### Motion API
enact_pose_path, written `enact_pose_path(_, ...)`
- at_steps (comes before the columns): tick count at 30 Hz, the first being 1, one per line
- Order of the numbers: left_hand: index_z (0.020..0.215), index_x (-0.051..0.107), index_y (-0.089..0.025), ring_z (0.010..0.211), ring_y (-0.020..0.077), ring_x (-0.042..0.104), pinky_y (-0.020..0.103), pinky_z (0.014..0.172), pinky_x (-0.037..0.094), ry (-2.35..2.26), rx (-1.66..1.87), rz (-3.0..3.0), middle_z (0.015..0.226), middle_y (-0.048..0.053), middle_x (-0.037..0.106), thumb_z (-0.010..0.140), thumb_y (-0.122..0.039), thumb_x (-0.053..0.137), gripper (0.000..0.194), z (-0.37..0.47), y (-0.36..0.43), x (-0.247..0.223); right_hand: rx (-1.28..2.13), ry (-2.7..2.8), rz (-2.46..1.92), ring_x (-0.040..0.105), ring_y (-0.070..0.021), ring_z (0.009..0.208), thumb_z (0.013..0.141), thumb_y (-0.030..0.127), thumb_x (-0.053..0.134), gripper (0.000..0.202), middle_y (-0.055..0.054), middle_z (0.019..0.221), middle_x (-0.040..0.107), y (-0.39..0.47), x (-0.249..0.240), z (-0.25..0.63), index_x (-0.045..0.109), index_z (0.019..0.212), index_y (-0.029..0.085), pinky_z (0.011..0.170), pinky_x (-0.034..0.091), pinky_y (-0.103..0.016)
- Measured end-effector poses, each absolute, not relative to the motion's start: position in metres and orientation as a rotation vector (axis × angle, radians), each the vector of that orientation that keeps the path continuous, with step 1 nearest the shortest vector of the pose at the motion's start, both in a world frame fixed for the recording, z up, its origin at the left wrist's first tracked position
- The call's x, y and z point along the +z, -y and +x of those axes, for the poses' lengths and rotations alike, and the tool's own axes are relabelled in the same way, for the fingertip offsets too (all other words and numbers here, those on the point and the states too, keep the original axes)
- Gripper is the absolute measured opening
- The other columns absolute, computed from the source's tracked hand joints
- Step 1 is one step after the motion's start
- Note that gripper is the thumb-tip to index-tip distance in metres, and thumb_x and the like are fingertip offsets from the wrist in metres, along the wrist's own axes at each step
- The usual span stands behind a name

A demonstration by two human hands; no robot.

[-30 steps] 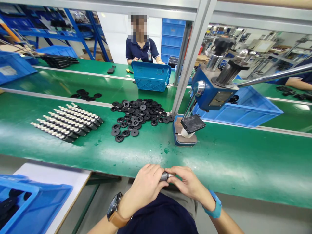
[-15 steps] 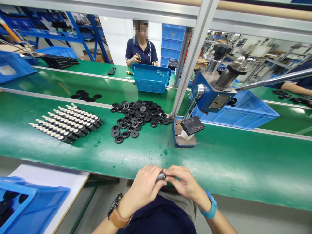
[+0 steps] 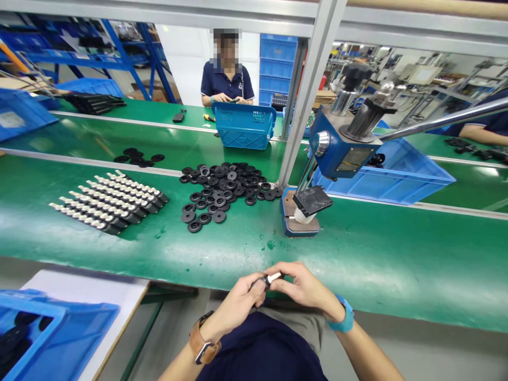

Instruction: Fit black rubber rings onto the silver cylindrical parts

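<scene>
Left hand (image 3: pixel 245 295) closed on black part (image 3: pixel 266 282), white tip (image 3: pixel 274 277) protruding, right hand (image 3: pixel 298 283) curled beside it, grip unclear

Both hands — left hand (image 3: pixel 243 297), right hand (image 3: pixel 296 283) — are held close together, fingers curled, forearms angled inward.

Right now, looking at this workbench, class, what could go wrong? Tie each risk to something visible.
The black-and-white piece, held in the left hand with the right hand at its white end, is by the bench's front edge; a slip could drop it.

The black plate sits tilted on the white block; a bump might dislodge it.

Loose black discs could scatter if brushed.
</scene>
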State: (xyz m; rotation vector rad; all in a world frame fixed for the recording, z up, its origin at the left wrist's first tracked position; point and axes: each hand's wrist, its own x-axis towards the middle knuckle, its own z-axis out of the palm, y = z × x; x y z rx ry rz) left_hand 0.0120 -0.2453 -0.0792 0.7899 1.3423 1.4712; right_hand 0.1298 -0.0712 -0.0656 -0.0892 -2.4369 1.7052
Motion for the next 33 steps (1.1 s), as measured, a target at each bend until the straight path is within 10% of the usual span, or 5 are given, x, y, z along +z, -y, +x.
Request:
enact_pose_path(9,0.092,0.064,-0.013,0.062,0.0109,0.045,0.029,0.068,0.04,-0.891,1.708,0.293,0.067,-0.004,0.042,0.091,-0.063,0.07,0.05,0.014,0.256,-0.095,1.964,2.275,-0.092,0.063,-0.0128,0.07,0.095,0.048,0.071,0.033,-0.003,0.078,0.072,0.08,-0.073,0.102,0.073,0.094,0.015,0.068,0.051,-0.023)
enact_pose_path(19,0.103,0.066,-0.015,0.074,0.0171,0.063,0.028,0.069,0.046,-1.241,2.071,0.226,0.076,0.003,0.066,0.087,-0.058,0.077,0.047,-0.007,0.288,-0.097,0.98,2.749,-0.143,0.068,-0.0236,0.099,0.098,0.029,0.064,0.037,-0.011,0.109,0.073,0.086,-0.061,-0.048,0.065,0.132,0.015,0.091,0.053,-0.036)
enact_pose_path(28,0.136,0.06,-0.016,0.072,0.0199,0.066,0.029,0.066,0.049,-1.296,2.162,0.112,0.075,0.006,0.07,0.087,-0.059,0.075,0.067,-0.005,0.297,-0.095,0.531,2.911,0.063,0.049,-0.0316,0.128,0.1,0.029,0.063,0.034,-0.015,0.133,0.061,0.131,-0.074,-0.132,0.064,0.131,0.016,0.105,0.048,-0.043)
enact_pose_path(33,0.124,0.069,-0.016,0.066,0.0191,0.063,0.029,0.063,0.047,-1.351,2.227,0.009,0.067,0.003,0.067,0.082,-0.06,0.079,0.061,-0.003,0.301,-0.092,0.394,2.951,0.242,0.043,-0.0324,0.136,0.098,0.03,0.067,0.035,-0.014,0.133,0.062,0.134,-0.081,-0.131,0.066,0.129,0.015,0.114,0.04,-0.047)
